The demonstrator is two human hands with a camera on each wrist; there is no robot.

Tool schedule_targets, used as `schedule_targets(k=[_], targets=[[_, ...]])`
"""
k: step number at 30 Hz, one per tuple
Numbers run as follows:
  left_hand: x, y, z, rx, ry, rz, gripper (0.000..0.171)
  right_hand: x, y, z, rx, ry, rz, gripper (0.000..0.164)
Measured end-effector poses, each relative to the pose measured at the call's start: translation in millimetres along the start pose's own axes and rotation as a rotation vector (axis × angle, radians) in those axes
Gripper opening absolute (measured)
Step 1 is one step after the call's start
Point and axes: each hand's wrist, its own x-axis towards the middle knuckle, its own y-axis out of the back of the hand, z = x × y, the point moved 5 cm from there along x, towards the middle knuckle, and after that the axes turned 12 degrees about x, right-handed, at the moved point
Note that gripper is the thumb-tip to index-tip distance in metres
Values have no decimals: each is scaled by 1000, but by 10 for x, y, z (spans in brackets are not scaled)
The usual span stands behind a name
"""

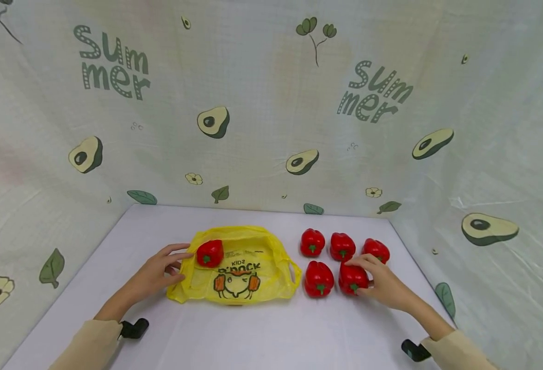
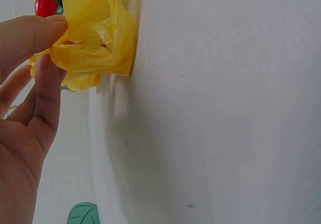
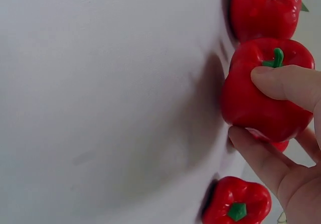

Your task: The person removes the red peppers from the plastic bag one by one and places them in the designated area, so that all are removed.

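A yellow plastic bag [image 1: 271, 282] with a printed cartoon face lies spread on the table, its mouth agape. One red bell pepper [image 1: 209, 254] with a green stem sits at the bag's left side. My left hand [image 1: 160, 270] pinches the bag's left edge between thumb and fingers; the left wrist view shows the thumb [image 2: 52, 27] on the yellow film. On the right, my right hand [image 1: 382, 282] grips another red bell pepper [image 1: 351, 277]. In the right wrist view the thumb lies by the stem of this pepper [image 3: 261, 98], with fingers round its other side.
Beside the held pepper stands a red bell pepper [image 1: 319, 280]. Behind it are three more: one pepper [image 1: 312, 242] at left, a middle pepper [image 1: 342, 246], and a right pepper [image 1: 377, 250] partly behind my right hand. A printed curtain [image 1: 262, 103] hangs round the white table [image 1: 262, 339].
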Motion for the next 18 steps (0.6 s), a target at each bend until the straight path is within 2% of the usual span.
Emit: schedule_targets(k=[7, 18], targets=[[-15, 6, 4, 0, -12, 19, 55, 5, -64, 48, 30, -11, -36, 69], [2, 14, 33, -2, -8, 20, 56, -30, -75, 58, -8, -6, -36, 71]])
